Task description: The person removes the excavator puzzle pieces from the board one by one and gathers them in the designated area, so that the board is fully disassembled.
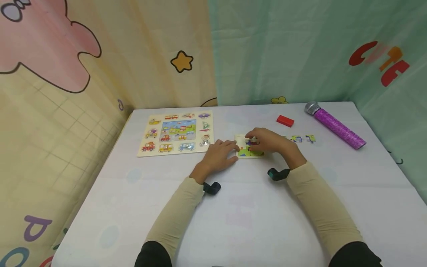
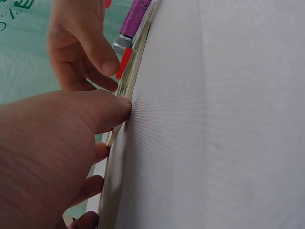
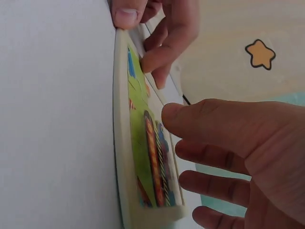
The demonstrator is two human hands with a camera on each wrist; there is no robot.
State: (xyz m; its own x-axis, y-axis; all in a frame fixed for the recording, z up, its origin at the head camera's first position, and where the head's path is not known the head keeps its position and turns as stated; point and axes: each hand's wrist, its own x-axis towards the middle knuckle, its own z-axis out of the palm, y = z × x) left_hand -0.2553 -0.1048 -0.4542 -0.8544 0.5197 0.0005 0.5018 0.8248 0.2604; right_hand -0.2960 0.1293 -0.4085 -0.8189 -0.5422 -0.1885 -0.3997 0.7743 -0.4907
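Puzzle (image 1: 246,152) is on the white table (image 1: 253,218). The left hand (image 1: 218,155) holds its edge with thumb and finger, and the right hand (image 1: 269,141) is over it, loose fingers a bit apart.

The small puzzle (image 1: 246,152) looks like smooth wood; at its two o'clock lies a plastic-looking block (image 1: 285,120), near three a glittery microphone (image 1: 337,127).
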